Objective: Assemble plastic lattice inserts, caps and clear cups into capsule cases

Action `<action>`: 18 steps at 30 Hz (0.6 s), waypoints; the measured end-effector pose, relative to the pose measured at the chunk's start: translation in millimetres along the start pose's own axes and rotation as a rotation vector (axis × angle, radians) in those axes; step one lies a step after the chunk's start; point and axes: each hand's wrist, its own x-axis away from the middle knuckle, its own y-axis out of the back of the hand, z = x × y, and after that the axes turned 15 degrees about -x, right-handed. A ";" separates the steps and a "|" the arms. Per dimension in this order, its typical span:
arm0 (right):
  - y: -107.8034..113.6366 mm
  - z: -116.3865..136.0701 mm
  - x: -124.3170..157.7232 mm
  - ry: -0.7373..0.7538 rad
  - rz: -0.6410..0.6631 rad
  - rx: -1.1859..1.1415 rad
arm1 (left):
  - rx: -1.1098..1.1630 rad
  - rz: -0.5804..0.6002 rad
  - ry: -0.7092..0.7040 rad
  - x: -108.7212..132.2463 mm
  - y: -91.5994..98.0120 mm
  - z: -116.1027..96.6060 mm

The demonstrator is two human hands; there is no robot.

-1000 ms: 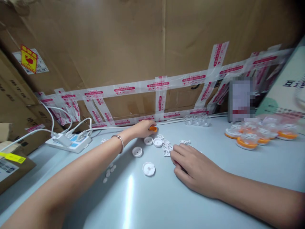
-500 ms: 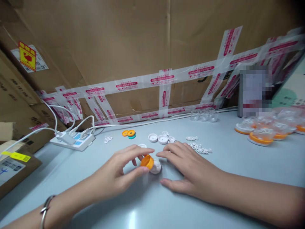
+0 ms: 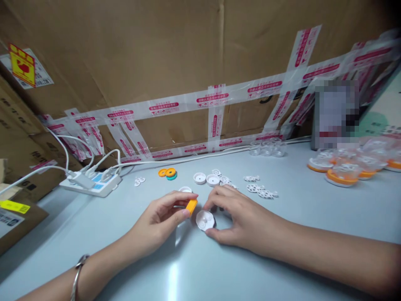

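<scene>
My left hand pinches a small orange round cap, held edge-on between thumb and fingertips above the table. Just right of it, my right hand curves around a white faceted round piece, thumb and forefinger at its rim. The hollow of this piece faces up, with rounded shapes inside. Behind my left fingers a white ring-shaped part is partly hidden. Two shallow white round caps lie farther back, and small white openwork pieces are partly covered by my right hand.
Orange and teal rings lie at the back. Flat white perforated parts rest right of centre, near clear cups. Several clear-topped orange-and-white assemblies stand at right. A power strip with cables sits left, before a large cardboard box.
My left hand has turned the orange cap from showing its open side to edge-on. The white piece has tipped hollow side up, and my right thumb and forefinger have closed in on it.
</scene>
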 end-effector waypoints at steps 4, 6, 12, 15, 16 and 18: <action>4.7 7.1 -1.5 -0.133 0.010 -0.202 | 0.035 -0.018 0.031 2.6 -0.8 -1.5; 5.0 9.8 -2.0 -0.237 0.031 -0.411 | 0.074 -0.030 0.094 4.2 -0.1 -4.5; -6.3 7.4 -1.4 -0.443 -0.047 -0.852 | 0.158 -0.027 0.136 4.7 -0.8 -8.5; -11.4 4.5 -0.6 -0.447 -0.119 -0.866 | 0.184 0.006 0.136 3.6 -2.4 -5.4; -12.2 3.9 -0.3 -0.448 -0.131 -0.866 | 0.189 0.018 0.131 3.6 -2.9 -4.2; -12.8 3.3 0.2 -0.452 -0.144 -0.870 | 0.187 0.032 0.120 4.1 -3.7 -2.1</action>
